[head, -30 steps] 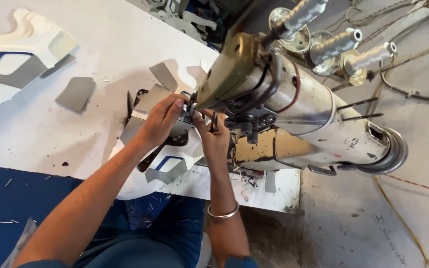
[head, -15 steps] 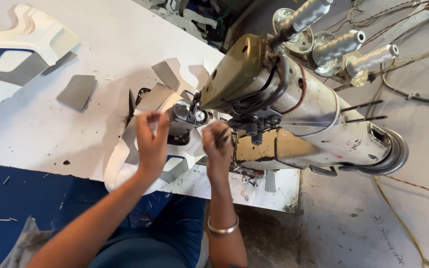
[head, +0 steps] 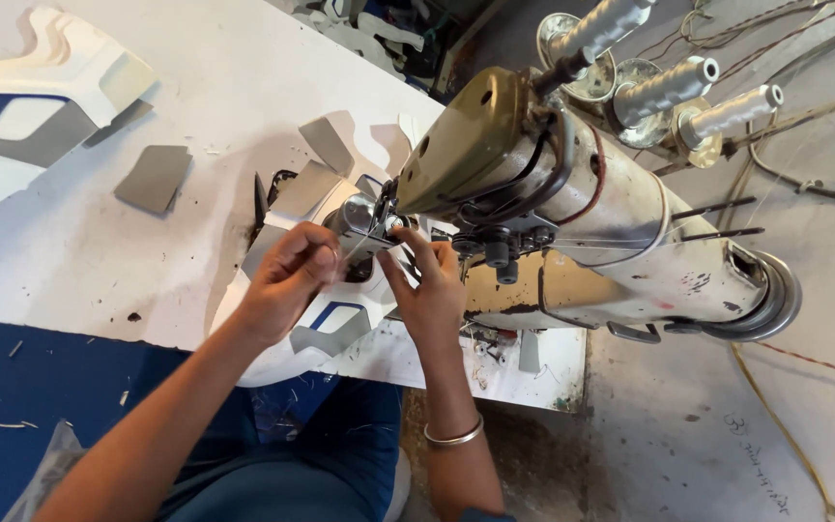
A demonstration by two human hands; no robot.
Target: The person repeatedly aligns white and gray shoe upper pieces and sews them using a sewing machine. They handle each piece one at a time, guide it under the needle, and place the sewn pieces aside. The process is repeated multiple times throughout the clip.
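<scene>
Thread (head: 364,244), thin and pale, runs taut from the left hand (head: 287,280), whose fingertips pinch it, to the needle area under the machine (head: 572,208) head. Below lies a white upper (head: 273,343) with grey and blue panels. Further right, the right hand (head: 429,290) has its fingers pressed at the needle parts; what it grips cannot be told. Grey cut pieces (head: 155,177) lie on the table (head: 70,261); three spools (head: 669,87) stand behind.
</scene>
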